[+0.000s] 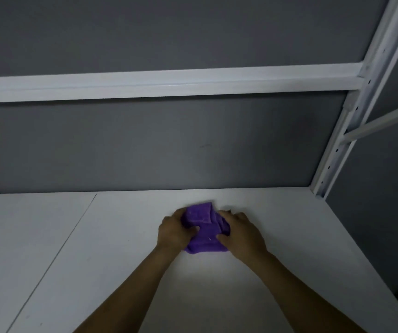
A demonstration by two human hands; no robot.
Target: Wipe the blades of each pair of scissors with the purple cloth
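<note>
Both hands hold the bunched purple cloth [204, 228] on the white tabletop [217, 284], the left hand [175, 230] with thumb and fingers curled into its left side and the right hand [240, 233] curled round its right side. No scissors show, so whether a pair lies inside the folds cannot be told. This looks like gathering or folding the cloth; next, scissors must be found and their blades drawn through it.

The bunched purple cloth [204, 227] sits on the white tabletop [217, 284].
</note>
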